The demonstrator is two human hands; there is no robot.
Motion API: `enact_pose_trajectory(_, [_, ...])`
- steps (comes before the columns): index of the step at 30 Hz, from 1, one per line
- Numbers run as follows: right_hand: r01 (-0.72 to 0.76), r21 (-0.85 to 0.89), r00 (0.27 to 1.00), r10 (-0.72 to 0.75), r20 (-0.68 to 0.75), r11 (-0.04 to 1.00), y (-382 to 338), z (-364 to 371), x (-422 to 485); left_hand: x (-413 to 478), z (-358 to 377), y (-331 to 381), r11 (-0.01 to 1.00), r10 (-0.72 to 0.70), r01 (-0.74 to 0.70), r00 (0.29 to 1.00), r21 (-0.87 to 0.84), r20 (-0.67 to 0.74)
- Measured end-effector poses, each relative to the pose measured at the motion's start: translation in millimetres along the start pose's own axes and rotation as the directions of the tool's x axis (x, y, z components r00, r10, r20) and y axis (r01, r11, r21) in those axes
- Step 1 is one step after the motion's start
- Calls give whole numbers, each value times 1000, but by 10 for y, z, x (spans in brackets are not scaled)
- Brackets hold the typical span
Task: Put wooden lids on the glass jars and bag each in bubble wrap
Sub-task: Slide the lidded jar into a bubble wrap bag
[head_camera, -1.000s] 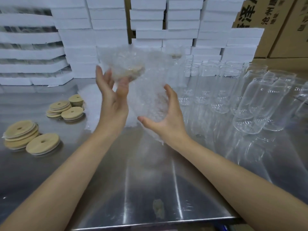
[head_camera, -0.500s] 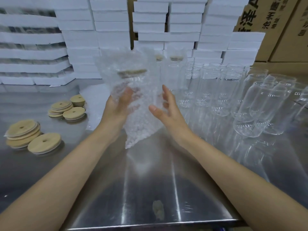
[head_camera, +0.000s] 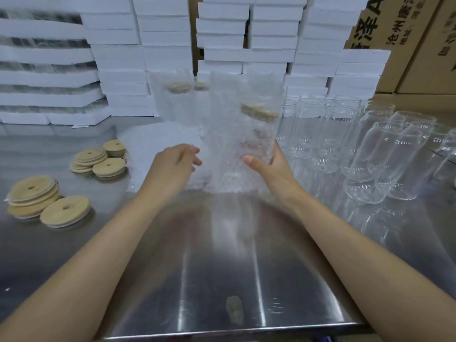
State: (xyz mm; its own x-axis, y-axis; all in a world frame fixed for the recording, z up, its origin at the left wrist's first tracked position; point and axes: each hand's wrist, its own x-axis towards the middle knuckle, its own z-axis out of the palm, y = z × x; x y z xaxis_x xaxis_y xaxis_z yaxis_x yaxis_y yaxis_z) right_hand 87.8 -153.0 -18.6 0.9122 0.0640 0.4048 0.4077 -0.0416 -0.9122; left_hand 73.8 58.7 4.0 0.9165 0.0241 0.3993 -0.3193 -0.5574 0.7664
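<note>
A lidded glass jar inside a bubble-wrap bag stands upright in the air at the centre, its wooden lid showing through the wrap. My right hand grips the lower part of the bagged jar, thumb in front and fingers behind. My left hand is just left of the bag with fingers loosely curled; it holds nothing and looks blurred. Two more bagged, lidded jars stand behind. Loose wooden lids lie in stacks at the left, with further lids beyond. Bare glass jars fill the right side.
A pile of flat bubble-wrap bags lies on the steel table behind my left hand. White foam boxes are stacked along the back, with cardboard cartons at the back right. The table's front edge is close.
The bagged jar has shifted right and now sits in my right hand alone. My left hand let go of it and dropped lower to the left.
</note>
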Motion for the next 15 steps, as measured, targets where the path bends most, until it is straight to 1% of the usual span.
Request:
enact_pose_trajectory(2, [-63, 66, 998, 63, 8, 996, 33, -39, 37, -39, 44, -41, 976, 0, -22, 995, 217, 102])
enact_pose_trajectory(3, [-86, 93, 996, 84, 26, 992, 34, -45, 42, -67, 75, -48, 961, -11, -30, 989, 275, 149])
enact_pose_trajectory(4, [-94, 107, 995, 90, 45, 990, 21, -43, 38, -103, 105, -43, 956, -34, -25, 981, 292, 194])
enact_pose_trajectory(5, [-97, 101, 994, 91, 60, 990, 7, -41, 33, -122, 143, -42, 961, -64, -5, 969, 275, 239])
enact_pose_trajectory(7, [-111, 78, 991, 104, 85, 991, -5, -48, 24, -123, 212, -30, 987, -131, 97, 944, 125, 302])
enact_pose_trajectory(8, [-118, 70, 988, 110, 104, 991, 2, -57, 23, -118, 230, -26, 987, -157, 153, 940, 39, 303])
enact_pose_trajectory(9, [-119, 53, 986, 112, 120, 992, 12, -69, 27, -109, 240, -29, 984, -169, 179, 946, -11, 278])
enact_pose_trajectory(10, [-115, 20, 984, 111, 137, 993, 8, -76, 30, -104, 241, -33, 985, -164, 174, 955, -18, 246])
enact_pose_trajectory(12, [-93, -50, 983, 99, 152, 994, -43, -52, 11, -114, 238, -41, 993, -115, 107, 979, 57, 170])
enact_pose_trajectory(15, [-29, -92, 990, 41, 134, 995, -124, 3, -33, -183, 255, -4, 990, 0, -12, 996, 142, 87])
